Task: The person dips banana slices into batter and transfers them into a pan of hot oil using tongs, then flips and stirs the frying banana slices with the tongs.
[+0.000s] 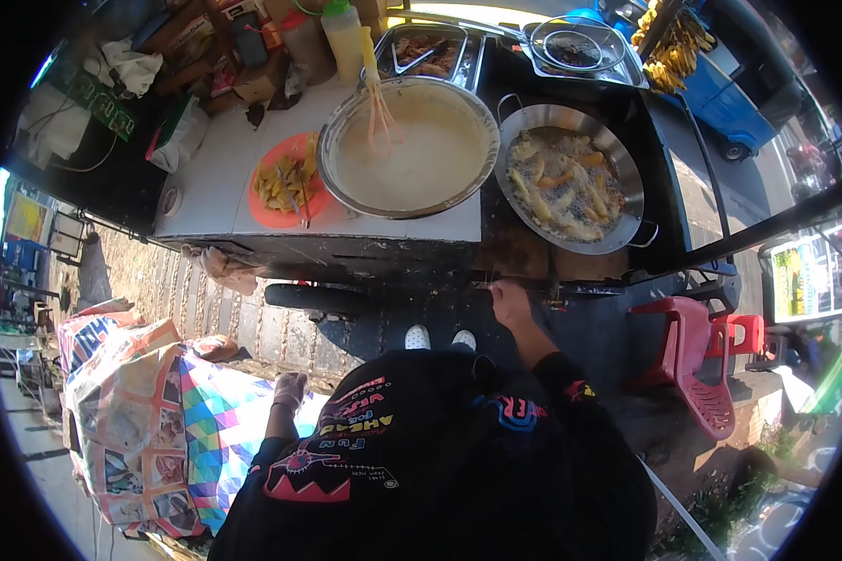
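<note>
My right hand (510, 303) is closed at the front edge of the cart, below the wok; what its fingers hold is hidden. My left hand (291, 389) hangs low beside my body, near a colorful covering (217, 416), and its fingers are too unclear to read. Long battered pieces fry in bubbling oil in the metal wok (634, 178). To its left stands a wide steel bowl of pale batter (430, 168), with a whisk (381, 112) leaning in it. An orange plate (264, 213) beside the bowl carries yellow slices and metal tongs (301, 201).
Behind the bowl sit a metal tray (472, 56) of brown food and a round strainer (580, 42). Bottles (341, 42) and boxes line the back left. Bananas (669, 61) hang at the upper right. A red plastic chair (697, 374) stands to my right, a wheel (316, 298) under the cart.
</note>
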A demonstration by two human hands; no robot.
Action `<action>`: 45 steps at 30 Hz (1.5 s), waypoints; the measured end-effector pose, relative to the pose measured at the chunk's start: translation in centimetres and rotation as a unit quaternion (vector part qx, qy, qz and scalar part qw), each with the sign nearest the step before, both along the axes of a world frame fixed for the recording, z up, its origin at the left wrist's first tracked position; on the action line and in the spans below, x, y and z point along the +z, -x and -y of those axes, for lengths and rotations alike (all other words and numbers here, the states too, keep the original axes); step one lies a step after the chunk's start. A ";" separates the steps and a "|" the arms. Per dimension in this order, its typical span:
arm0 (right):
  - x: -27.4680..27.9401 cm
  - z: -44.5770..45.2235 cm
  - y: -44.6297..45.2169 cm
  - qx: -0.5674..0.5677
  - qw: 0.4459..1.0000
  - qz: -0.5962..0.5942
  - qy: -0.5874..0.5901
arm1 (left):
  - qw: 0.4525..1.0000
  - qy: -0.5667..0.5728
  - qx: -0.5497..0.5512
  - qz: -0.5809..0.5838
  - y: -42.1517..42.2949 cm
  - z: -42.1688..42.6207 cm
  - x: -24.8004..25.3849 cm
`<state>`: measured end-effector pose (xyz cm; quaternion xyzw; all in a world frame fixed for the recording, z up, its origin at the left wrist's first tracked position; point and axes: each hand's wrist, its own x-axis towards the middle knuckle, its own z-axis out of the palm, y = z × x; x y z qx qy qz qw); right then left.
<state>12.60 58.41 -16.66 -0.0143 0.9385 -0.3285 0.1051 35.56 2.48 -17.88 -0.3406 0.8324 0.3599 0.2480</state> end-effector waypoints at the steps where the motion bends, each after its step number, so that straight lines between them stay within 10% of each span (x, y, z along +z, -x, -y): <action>1: 1.4 -0.3 -0.3 0.005 1.000 -0.004 -0.003 | 0.999 0.015 -0.025 0.017 0.8 -1.6 0.8; 2: 2.9 -0.7 -0.8 0.025 0.998 0.009 0.051 | 0.998 -0.018 -0.001 0.061 2.6 -5.5 5.9; 6: 11.6 -1.8 0.2 0.085 0.978 0.160 0.101 | 0.992 0.020 -0.066 0.101 0.7 -5.2 -2.0; 8: 18.0 -1.8 -0.1 0.107 0.937 0.196 0.270 | 0.944 0.073 -0.303 0.110 1.4 -5.6 -2.5; 10: 26.4 0.3 -2.4 0.096 0.836 0.244 0.482 | 0.945 0.073 -0.296 0.115 1.6 -5.3 -5.4; 12: 32.0 0.4 -1.7 0.403 0.805 0.184 0.396 | 0.943 0.072 -0.303 0.114 3.0 -5.3 -6.3; 14: 36.6 3.7 -2.3 0.504 0.733 0.155 0.431 | 0.879 0.073 -0.462 0.087 5.7 -5.3 -6.2; 16: 39.3 7.7 -2.7 0.547 0.723 0.091 0.413 | 0.923 0.043 -0.368 0.106 9.1 -5.8 -6.6; 18: 41.2 11.9 -2.8 0.565 0.720 0.059 0.398 | 0.953 0.012 -0.273 0.130 12.3 -4.2 -7.9; 20: 42.1 16.3 -2.8 0.584 0.716 0.029 0.380 | 0.907 0.081 -0.412 0.031 16.2 -2.0 -11.0; 24: 43.0 25.6 -2.3 0.598 0.720 -0.047 0.349 | 0.971 -0.035 -0.230 -0.058 21.7 1.2 -3.7; 28: 44.0 31.8 -1.2 0.598 0.701 -0.037 0.387 | 0.951 0.016 -0.289 -0.111 23.1 7.9 -3.6; 32: 45.1 36.1 -1.7 0.563 0.757 -0.150 0.296 | 0.936 0.033 -0.330 0.117 23.9 14.6 -6.9; 38: 46.7 44.4 -3.5 0.500 0.762 -0.393 0.123 | 0.957 0.007 -0.272 0.098 26.1 17.2 -8.6; 40: 47.2 47.5 -2.9 0.478 0.757 -0.257 0.364 | 0.960 -0.053 -0.258 0.090 26.9 15.9 -7.9; 45: 47.8 52.0 -1.4 0.541 0.697 -0.366 0.297 | 0.955 -0.188 -0.203 0.103 29.7 12.4 -3.7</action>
